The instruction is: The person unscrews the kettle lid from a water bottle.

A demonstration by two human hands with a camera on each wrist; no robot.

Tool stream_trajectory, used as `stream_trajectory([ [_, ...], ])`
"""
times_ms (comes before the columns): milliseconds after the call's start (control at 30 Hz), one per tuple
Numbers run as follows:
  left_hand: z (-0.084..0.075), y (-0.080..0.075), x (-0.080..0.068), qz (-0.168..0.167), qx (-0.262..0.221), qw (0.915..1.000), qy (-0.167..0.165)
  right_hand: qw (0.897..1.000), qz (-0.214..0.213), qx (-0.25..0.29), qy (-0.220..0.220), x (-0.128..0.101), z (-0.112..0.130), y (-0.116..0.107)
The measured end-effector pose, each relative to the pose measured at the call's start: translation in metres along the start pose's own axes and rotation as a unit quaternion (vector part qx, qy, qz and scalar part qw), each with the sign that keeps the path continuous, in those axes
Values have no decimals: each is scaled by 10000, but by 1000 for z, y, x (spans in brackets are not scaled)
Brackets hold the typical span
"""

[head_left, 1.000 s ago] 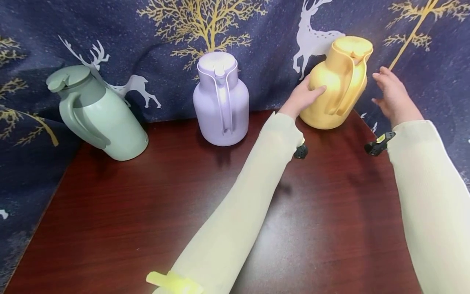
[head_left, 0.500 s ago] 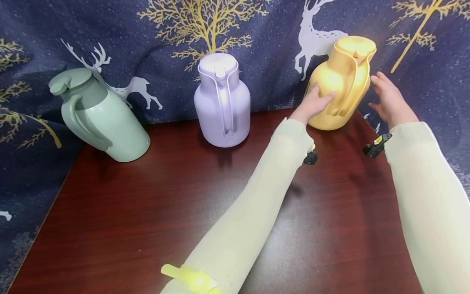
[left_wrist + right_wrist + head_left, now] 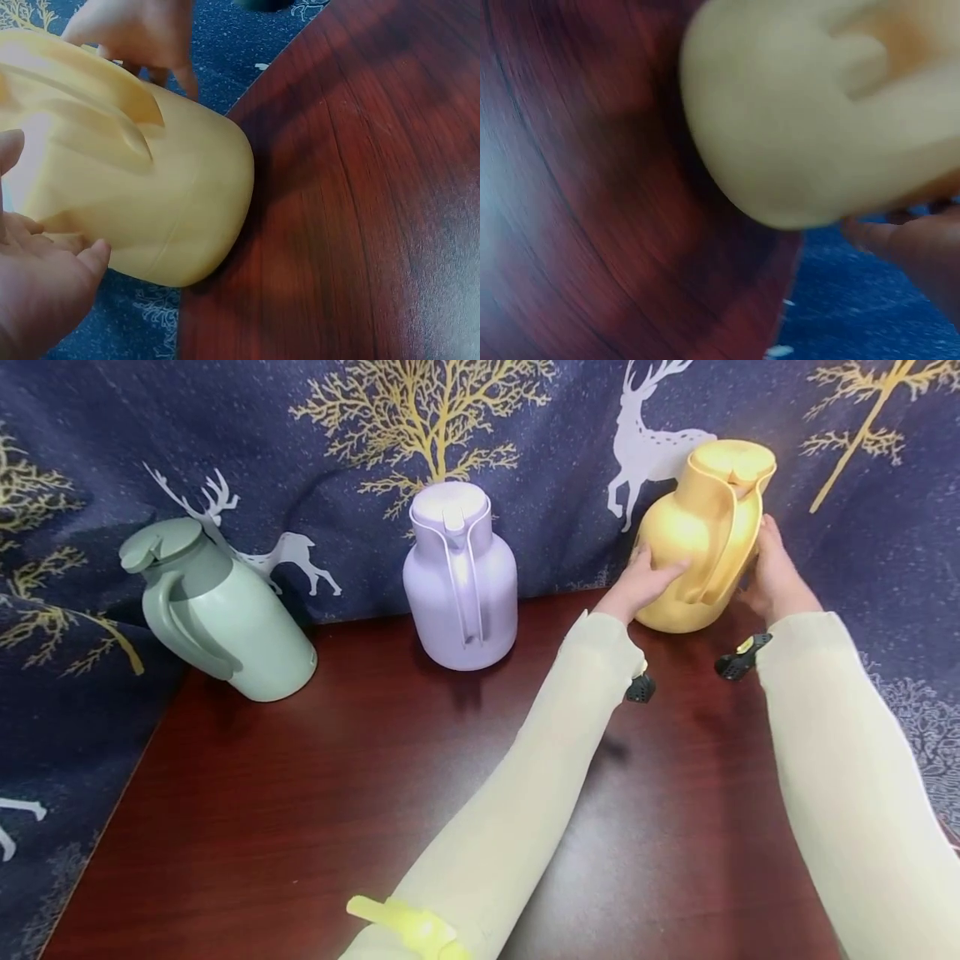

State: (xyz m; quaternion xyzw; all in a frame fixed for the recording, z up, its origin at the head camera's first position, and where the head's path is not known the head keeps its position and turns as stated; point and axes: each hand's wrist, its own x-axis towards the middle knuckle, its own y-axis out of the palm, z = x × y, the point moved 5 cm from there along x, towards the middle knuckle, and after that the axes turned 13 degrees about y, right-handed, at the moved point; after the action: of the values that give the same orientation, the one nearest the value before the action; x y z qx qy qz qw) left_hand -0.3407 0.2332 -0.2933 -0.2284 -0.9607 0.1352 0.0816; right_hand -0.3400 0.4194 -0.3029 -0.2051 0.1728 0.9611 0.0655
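A yellow thermos jug (image 3: 693, 547) stands at the back right of the table, its handle facing me. Along its left side lies my left hand (image 3: 643, 583), with the thumb across the front and the fingers partly hidden. In the left wrist view, that hand's fingers (image 3: 79, 255) touch the jug's body and the thumb stands apart. My right hand (image 3: 780, 572) is at the jug's right side, near the handle. From the right wrist, the right fingers (image 3: 877, 234) are seen at the side of the blurred jug; whether they press on it I cannot tell.
A lilac thermos jug (image 3: 461, 581) stands at the back middle. Toward the back left is a green thermos jug (image 3: 240, 610), its handle turned left. The dark red table (image 3: 300, 827) meets a navy cloth (image 3: 555, 460) printed with trees and deer.
My right hand has moved left, up to the yellow jug's right side. The left hand has slid slightly right along its front. The view has shifted a little.
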Motion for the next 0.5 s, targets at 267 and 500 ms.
stream_trajectory([
  [267, 9, -2, -5, 31, 46, 9999, -98, 9988, -331, 105, -334, 3, -18, 19],
  [500, 19, -2, -16, -1012, -328, 9935, -408, 9986, -126, -284, -420, 2, -24, 28],
])
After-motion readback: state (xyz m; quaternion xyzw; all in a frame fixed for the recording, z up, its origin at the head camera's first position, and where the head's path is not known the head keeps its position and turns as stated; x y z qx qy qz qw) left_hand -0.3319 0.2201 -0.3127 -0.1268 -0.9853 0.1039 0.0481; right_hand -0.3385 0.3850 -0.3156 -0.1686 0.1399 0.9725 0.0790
